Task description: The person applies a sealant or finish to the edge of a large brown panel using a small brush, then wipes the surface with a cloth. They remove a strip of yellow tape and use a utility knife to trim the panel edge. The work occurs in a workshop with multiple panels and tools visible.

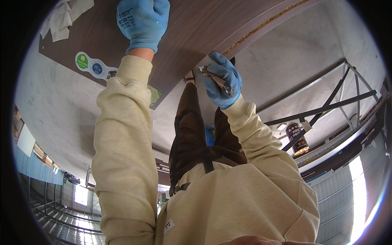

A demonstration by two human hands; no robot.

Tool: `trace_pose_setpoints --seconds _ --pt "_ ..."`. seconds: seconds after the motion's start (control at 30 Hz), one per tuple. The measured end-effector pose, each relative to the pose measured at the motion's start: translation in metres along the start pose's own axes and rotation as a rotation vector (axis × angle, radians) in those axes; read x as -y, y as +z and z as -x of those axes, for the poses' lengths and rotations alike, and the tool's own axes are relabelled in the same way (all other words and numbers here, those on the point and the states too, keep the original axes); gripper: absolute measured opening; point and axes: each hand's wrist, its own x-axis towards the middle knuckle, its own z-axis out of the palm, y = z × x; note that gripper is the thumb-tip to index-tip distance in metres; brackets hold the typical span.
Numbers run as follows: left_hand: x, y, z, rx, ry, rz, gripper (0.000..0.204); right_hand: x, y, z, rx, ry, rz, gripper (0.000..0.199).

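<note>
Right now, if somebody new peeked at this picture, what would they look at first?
Probably the bright blue gloves: the left hand is at the top over a big brown board, and the right hand is near the middle, gripping a small tool. Next might come the green-and-blue sticker on the board's left part, then the dark can by the metal frame on the right.

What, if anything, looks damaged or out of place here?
The brown board shows a rough, grainy strip along its right side, odd against the smooth surface; whether that is damage, I can't tell. Crumpled pale scraps lie untidily at the upper left. I see no spill.
</note>
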Motion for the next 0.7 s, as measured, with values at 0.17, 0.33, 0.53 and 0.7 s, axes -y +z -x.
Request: trace_pose_setpoints --seconds 0.17,0.33,0.53,0.7 --pt "0.014 -0.011 -0.003 0.157 0.437 -0.598 0.011 -0.001 0.001 0.0 -0.005 0.01 -0.02 0.026" --pt "0.016 -0.013 -0.002 0.156 0.438 -0.612 0.011 -0.002 0.002 0.001 -0.013 0.01 -0.026 0.026" --pt "0.005 0.022 0.001 -0.2 0.201 -0.127 0.014 -0.002 0.001 -0.001 -0.018 0.018 -0.028 0.025" --pt "0.006 0.013 0.012 -0.13 -0.227 0.366 0.016 0.016 -0.004 -0.009 -0.236 0.371 -0.354 0.018"
